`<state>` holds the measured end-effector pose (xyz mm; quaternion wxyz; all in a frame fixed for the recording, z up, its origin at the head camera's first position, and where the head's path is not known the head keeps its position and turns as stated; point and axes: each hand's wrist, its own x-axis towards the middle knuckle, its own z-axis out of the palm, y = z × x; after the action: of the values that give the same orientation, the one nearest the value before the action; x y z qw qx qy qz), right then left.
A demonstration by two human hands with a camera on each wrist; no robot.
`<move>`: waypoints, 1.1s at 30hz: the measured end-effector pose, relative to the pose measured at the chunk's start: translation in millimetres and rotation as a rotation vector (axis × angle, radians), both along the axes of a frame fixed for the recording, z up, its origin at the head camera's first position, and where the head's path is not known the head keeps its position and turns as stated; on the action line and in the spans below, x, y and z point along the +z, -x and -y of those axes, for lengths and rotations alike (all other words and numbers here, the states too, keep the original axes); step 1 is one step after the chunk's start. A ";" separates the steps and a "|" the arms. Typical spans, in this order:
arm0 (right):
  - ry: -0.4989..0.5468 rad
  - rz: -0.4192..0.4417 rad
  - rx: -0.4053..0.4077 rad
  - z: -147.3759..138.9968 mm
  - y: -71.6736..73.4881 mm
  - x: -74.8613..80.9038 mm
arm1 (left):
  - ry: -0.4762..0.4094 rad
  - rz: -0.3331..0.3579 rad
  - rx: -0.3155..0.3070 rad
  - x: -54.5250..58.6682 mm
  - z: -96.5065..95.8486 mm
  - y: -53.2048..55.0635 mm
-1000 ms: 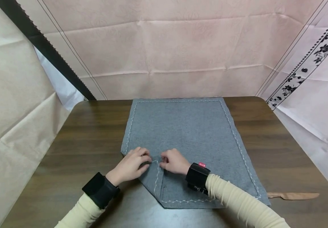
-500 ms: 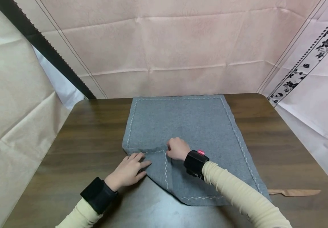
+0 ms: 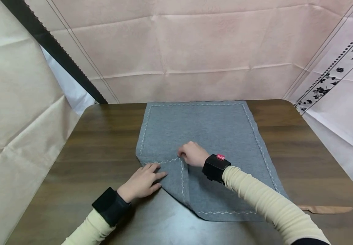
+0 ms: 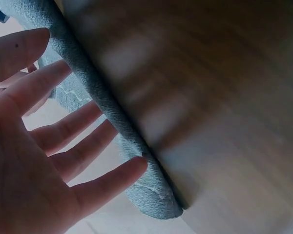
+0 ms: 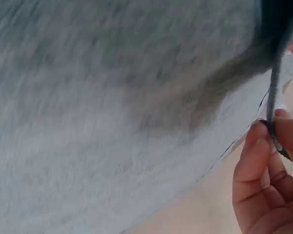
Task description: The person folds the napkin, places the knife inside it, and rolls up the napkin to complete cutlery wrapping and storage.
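Note:
A blue-grey cloth placemat [image 3: 207, 129] with white zigzag stitching near its edges lies on the table, its near left corner folded up and over. My right hand [image 3: 193, 153] pinches the tip of that corner between thumb and fingers; the right wrist view shows the cloth edge [image 5: 274, 92] between them. At the fold's left side, my left hand [image 3: 142, 180] rests with fingers spread and fairly straight. In the left wrist view its fingertips [image 4: 139, 165] lie along the rolled folded edge [image 4: 107, 107] of the cloth.
A wooden knife [image 3: 326, 209] lies on the brown wooden table [image 3: 109, 143] at the right, its handle end close to the cloth and my right sleeve [image 3: 265, 194]. Pale sheets [image 3: 194, 51] hang behind and beside the table.
My right hand has moved away from me and slightly right with the pinched corner, so the fold is larger. My left hand has loosened from the corner and its fingers have spread.

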<state>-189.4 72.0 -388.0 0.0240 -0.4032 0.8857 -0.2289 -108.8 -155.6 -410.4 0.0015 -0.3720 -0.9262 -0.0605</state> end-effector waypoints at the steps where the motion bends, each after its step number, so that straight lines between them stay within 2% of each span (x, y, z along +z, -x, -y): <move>1: -0.022 -0.003 0.004 -2.5 1.4 0.4 | 0.002 0.001 0.002 0.7 -0.6 0.0; 5: -0.114 -0.018 -0.015 -12.7 5.2 -1.1 | 0.003 -0.007 0.007 3.1 -2.5 0.5; 10: -0.233 -0.082 -0.060 -23.4 7.0 -3.3 | 0.014 -0.007 0.013 4.1 -4.3 2.4; 14: -0.300 -0.089 -0.107 -28.7 9.2 -2.0 | 0.027 0.010 0.016 2.9 -6.7 4.3; 17: -0.321 -0.073 -0.133 -32.9 10.5 0.8 | 0.027 0.024 0.018 3.0 -10.3 5.4; 23: -0.345 -0.096 -0.177 -40.8 14.6 2.2 | 0.041 0.026 0.013 3.8 -18.2 8.4; 33: -0.371 -0.138 -0.243 -58.8 26.0 -6.9 | 0.054 0.060 0.002 3.6 -32.1 15.6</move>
<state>-215.4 130.8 -394.9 0.0094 -0.2968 0.9542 -0.0350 -124.4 -123.5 -406.9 -0.0362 -0.3688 -0.9276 -0.0465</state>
